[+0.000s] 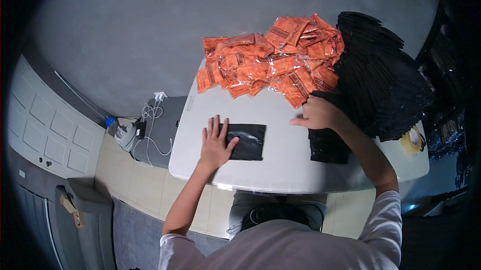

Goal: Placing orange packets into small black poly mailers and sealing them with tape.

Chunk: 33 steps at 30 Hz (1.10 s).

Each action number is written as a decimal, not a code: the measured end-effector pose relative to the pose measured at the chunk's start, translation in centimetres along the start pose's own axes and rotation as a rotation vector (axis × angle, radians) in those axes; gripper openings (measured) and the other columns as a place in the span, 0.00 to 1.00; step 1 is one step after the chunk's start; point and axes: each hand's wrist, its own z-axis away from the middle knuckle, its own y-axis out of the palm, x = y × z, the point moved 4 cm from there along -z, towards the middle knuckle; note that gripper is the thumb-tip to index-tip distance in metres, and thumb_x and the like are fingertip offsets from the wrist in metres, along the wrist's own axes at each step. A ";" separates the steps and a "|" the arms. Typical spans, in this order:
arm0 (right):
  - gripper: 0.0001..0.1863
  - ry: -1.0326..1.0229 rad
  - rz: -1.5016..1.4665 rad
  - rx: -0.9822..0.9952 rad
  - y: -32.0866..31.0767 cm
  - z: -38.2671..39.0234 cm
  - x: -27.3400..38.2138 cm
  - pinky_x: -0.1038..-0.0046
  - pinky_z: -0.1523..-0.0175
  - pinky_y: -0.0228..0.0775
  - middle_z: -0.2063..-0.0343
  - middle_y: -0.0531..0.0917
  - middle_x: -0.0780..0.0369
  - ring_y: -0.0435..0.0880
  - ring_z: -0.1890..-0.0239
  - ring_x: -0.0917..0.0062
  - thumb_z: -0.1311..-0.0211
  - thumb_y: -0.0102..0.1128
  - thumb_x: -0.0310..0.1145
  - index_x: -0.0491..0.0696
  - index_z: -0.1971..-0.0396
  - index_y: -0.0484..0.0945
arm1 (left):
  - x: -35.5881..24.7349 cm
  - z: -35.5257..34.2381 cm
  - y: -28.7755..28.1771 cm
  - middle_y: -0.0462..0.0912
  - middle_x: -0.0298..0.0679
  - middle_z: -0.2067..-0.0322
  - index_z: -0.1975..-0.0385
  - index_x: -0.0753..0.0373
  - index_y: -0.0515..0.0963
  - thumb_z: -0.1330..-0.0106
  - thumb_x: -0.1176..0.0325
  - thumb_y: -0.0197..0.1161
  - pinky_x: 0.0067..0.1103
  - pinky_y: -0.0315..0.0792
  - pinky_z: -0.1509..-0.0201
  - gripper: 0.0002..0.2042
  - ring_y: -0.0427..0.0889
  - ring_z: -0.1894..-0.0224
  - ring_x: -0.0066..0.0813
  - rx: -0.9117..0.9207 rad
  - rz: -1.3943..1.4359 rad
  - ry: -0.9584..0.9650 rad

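My left hand (216, 145) lies with fingers spread on the left part of a flat black plastic bag (248, 142), pressing it to the white table. Over to the right, my right hand (323, 113) is closed, its fingers curled and its thumb sticking out to the left. It is over a black plastic bag (329, 147), just below the orange packets (298, 83). Whatever its fingers may hold is hidden beneath them.
A heap of clear-wrapped orange packets covers the back of the white table (200, 114). Black bags (381, 79) form a tall fanned stack at the right, with a tape roll (412, 141) beside it. White cables (150, 114) hang over a grey seat (168, 119).
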 end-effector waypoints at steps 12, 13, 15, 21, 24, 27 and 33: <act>0.22 0.575 0.081 -0.646 1.0 -5.6 -13.2 0.53 0.58 0.81 0.71 0.87 0.48 0.89 0.63 0.53 0.44 0.77 0.49 0.42 0.71 0.86 | 4.4 2.3 -0.3 0.42 0.61 0.19 0.19 0.55 0.53 0.22 0.37 0.44 0.64 0.44 0.23 0.39 0.39 0.17 0.63 -0.011 -0.115 -0.205; 0.23 0.605 0.134 -0.628 1.3 -5.7 -14.0 0.55 0.58 0.81 0.70 0.87 0.49 0.90 0.63 0.54 0.48 0.80 0.49 0.42 0.69 0.86 | 4.5 2.3 0.0 0.42 0.60 0.19 0.19 0.54 0.54 0.22 0.37 0.44 0.66 0.44 0.24 0.38 0.39 0.17 0.64 -0.035 -0.115 -0.196; 0.25 0.622 -0.025 -0.476 0.1 -6.8 -13.0 0.56 0.56 0.82 0.68 0.87 0.49 0.90 0.61 0.53 0.51 0.82 0.50 0.42 0.67 0.85 | 5.1 3.0 -0.2 0.42 0.60 0.19 0.19 0.53 0.54 0.22 0.37 0.44 0.66 0.44 0.24 0.38 0.39 0.17 0.63 -0.041 -0.122 -0.218; 0.18 0.173 -0.580 -0.697 -3.7 -7.3 -4.4 0.71 0.48 0.78 0.60 0.90 0.57 0.89 0.55 0.75 0.35 0.74 0.32 0.37 0.53 0.80 | 7.7 1.6 -0.8 0.45 0.60 0.20 0.19 0.50 0.56 0.23 0.35 0.44 0.66 0.45 0.24 0.38 0.41 0.17 0.62 -0.102 -0.146 -0.211; 0.16 0.099 -0.802 -0.590 -5.8 -6.9 0.5 0.74 0.49 0.78 0.61 0.90 0.58 0.88 0.57 0.79 0.33 0.72 0.32 0.38 0.53 0.80 | 8.5 -0.2 -1.9 0.47 0.60 0.20 0.19 0.50 0.54 0.22 0.37 0.44 0.66 0.47 0.25 0.37 0.42 0.18 0.62 -0.031 -0.185 -0.242; 0.14 0.091 -0.890 -0.315 -3.0 -8.2 3.5 0.77 0.57 0.78 0.64 0.89 0.61 0.85 0.62 0.84 0.31 0.70 0.33 0.39 0.53 0.82 | 8.0 -0.6 -3.3 0.48 0.62 0.21 0.19 0.58 0.53 0.20 0.45 0.48 0.64 0.48 0.24 0.36 0.42 0.18 0.63 -0.108 -0.219 -0.200; 0.27 -0.027 -0.274 -0.269 7.6 -7.9 10.6 0.54 0.25 0.60 0.35 0.76 0.44 0.71 0.29 0.52 0.26 0.57 0.41 0.37 0.36 0.75 | -2.6 0.3 -4.2 0.54 0.66 0.24 0.23 0.74 0.52 0.24 0.72 0.54 0.37 0.51 0.17 0.32 0.51 0.20 0.60 -0.263 0.398 0.096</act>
